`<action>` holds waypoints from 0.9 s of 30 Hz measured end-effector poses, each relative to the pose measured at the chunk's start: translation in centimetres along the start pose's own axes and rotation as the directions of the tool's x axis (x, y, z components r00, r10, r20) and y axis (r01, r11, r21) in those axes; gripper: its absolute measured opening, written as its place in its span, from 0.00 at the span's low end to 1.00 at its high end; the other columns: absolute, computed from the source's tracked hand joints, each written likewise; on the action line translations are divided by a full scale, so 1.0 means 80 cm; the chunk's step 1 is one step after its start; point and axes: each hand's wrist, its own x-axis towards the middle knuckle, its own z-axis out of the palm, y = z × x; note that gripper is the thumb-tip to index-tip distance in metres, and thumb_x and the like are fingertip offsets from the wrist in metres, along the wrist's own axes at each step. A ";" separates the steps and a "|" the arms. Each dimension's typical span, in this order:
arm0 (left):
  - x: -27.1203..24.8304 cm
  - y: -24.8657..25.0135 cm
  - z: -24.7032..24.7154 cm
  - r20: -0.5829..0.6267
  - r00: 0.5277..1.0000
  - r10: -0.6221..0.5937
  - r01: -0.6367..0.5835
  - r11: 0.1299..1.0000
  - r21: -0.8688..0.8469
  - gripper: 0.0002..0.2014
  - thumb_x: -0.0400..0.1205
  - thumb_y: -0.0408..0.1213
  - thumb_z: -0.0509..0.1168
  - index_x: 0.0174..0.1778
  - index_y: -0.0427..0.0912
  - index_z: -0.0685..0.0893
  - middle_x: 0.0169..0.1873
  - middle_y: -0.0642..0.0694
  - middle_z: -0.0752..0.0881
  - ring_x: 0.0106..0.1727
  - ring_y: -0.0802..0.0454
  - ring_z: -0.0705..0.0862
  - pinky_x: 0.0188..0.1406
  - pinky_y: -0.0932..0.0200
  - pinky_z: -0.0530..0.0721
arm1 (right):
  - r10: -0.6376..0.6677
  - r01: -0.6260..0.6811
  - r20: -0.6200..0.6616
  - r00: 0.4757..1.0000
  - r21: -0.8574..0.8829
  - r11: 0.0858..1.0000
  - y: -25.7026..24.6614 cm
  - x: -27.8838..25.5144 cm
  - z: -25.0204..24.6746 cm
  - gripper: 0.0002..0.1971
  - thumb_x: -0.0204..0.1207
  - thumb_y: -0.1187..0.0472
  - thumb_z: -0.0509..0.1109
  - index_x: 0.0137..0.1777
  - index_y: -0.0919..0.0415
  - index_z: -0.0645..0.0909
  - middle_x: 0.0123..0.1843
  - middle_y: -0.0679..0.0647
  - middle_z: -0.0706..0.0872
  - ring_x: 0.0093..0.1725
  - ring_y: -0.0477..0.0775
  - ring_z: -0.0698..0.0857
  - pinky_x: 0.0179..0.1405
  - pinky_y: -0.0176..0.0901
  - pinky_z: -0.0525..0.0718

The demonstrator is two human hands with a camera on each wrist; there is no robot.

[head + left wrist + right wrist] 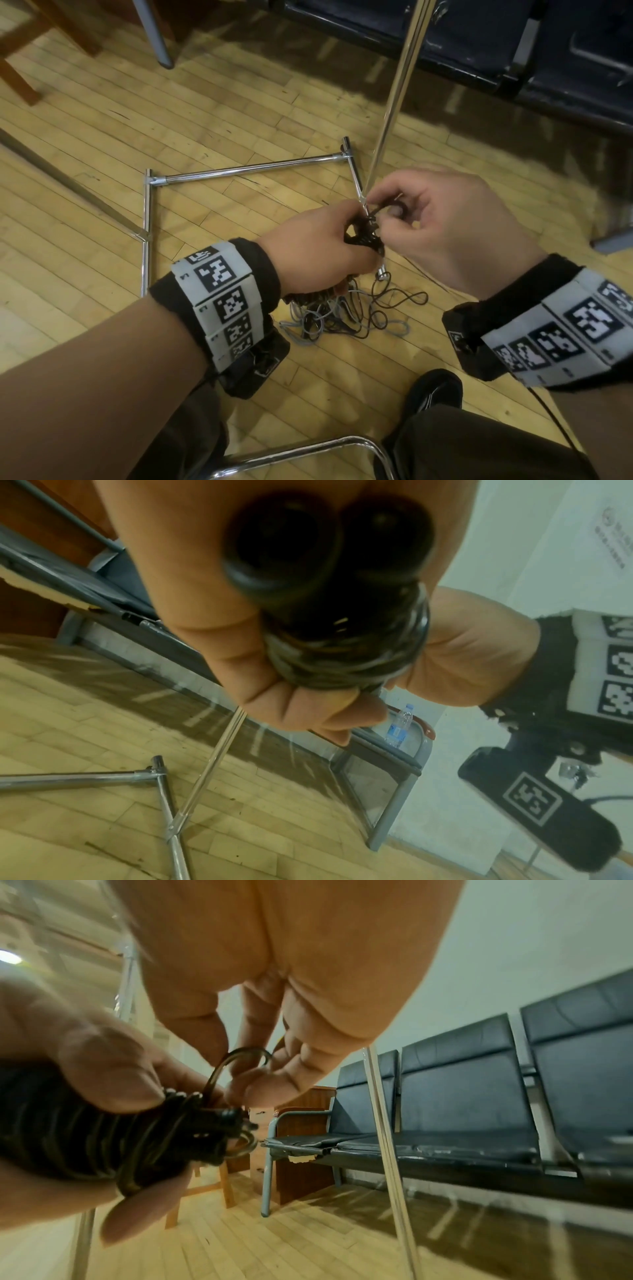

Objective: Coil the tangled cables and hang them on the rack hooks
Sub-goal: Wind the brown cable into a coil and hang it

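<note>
My left hand (329, 243) grips a tightly wound black cable coil (363, 236), seen close up as a dark bundle (342, 631) in the left wrist view and as stacked turns (103, 1129) in the right wrist view. My right hand (428, 219) pinches the loose end of that cable (240, 1056) just above the coil, between thumb and fingers. A tangle of grey and black cables (346, 315) lies on the floor below my hands. The chrome rack's base frame (246, 168) lies on the floor, and its upright pole (397, 89) rises behind my hands. No hooks are in view.
Wooden plank floor all around. A row of dark padded seats (496, 1096) stands behind the rack. A wooden chair leg (20, 78) and a grey metal leg (157, 37) are at the upper left. A chrome chair frame (308, 448) and my shoe (431, 394) are near me.
</note>
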 end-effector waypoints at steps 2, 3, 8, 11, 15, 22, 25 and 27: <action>0.000 0.001 -0.001 0.043 0.999 -0.005 0.010 0.994 -0.109 0.18 0.83 0.43 0.77 0.65 0.60 0.80 0.43 0.48 0.94 0.31 0.50 0.92 0.26 0.61 0.84 | 0.035 -0.020 -0.056 0.998 0.251 0.968 -0.001 0.001 -0.003 0.09 0.79 0.58 0.75 0.59 0.51 0.87 0.49 0.44 0.90 0.49 0.45 0.91 0.49 0.38 0.91; 0.000 0.002 -0.001 0.055 0.998 -0.002 0.010 0.990 -0.139 0.20 0.83 0.43 0.77 0.69 0.59 0.80 0.44 0.48 0.94 0.31 0.51 0.92 0.26 0.62 0.84 | 0.067 -0.040 -0.056 0.996 0.390 0.920 -0.003 0.002 -0.004 0.10 0.79 0.61 0.78 0.59 0.54 0.87 0.50 0.48 0.92 0.50 0.48 0.92 0.52 0.43 0.92; 0.000 0.004 0.000 0.052 0.999 -0.009 0.014 0.995 -0.100 0.20 0.85 0.43 0.75 0.71 0.56 0.78 0.46 0.47 0.94 0.30 0.52 0.91 0.26 0.61 0.84 | 0.089 -0.095 0.036 0.995 0.516 0.851 -0.006 0.004 -0.003 0.15 0.78 0.66 0.79 0.62 0.54 0.87 0.52 0.47 0.92 0.50 0.46 0.92 0.54 0.40 0.91; -0.001 0.004 0.000 0.030 0.999 -0.014 0.013 1.000 0.014 0.17 0.85 0.45 0.74 0.67 0.54 0.78 0.45 0.47 0.94 0.31 0.53 0.92 0.26 0.62 0.84 | -0.004 0.004 0.030 1.000 -0.016 1.000 -0.003 0.002 -0.003 0.09 0.79 0.50 0.74 0.58 0.40 0.87 0.44 0.37 0.86 0.43 0.35 0.84 0.40 0.26 0.79; -0.002 0.005 0.002 0.014 1.000 -0.013 0.013 0.998 0.067 0.13 0.84 0.47 0.74 0.60 0.57 0.78 0.45 0.47 0.94 0.31 0.54 0.92 0.27 0.61 0.84 | -0.016 0.040 0.114 0.993 -0.210 0.977 0.001 0.002 0.000 0.09 0.77 0.41 0.70 0.51 0.42 0.84 0.46 0.38 0.79 0.46 0.39 0.78 0.42 0.35 0.74; 0.002 0.004 -0.001 0.029 0.999 -0.027 0.028 0.999 -0.022 0.14 0.84 0.44 0.75 0.63 0.55 0.81 0.44 0.46 0.94 0.32 0.50 0.92 0.26 0.62 0.84 | -0.059 0.059 -0.019 0.998 -0.038 0.998 0.000 -0.001 -0.004 0.07 0.79 0.58 0.76 0.48 0.45 0.82 0.38 0.40 0.83 0.41 0.39 0.83 0.37 0.30 0.80; 0.002 0.004 -0.003 0.055 0.998 0.009 -0.003 0.995 -0.101 0.14 0.85 0.42 0.75 0.64 0.56 0.83 0.43 0.47 0.94 0.30 0.50 0.90 0.25 0.62 0.83 | -0.067 0.074 -0.039 0.997 0.205 0.976 -0.009 -0.002 -0.006 0.08 0.78 0.61 0.78 0.50 0.47 0.86 0.42 0.48 0.89 0.42 0.50 0.89 0.42 0.48 0.89; 0.002 0.002 -0.005 0.048 0.998 0.028 -0.023 0.994 -0.110 0.11 0.85 0.42 0.74 0.61 0.57 0.83 0.42 0.48 0.94 0.29 0.51 0.90 0.26 0.63 0.83 | -0.038 0.035 0.006 0.999 0.314 0.949 -0.011 -0.001 -0.008 0.08 0.77 0.60 0.79 0.52 0.46 0.88 0.43 0.53 0.91 0.43 0.57 0.90 0.44 0.60 0.91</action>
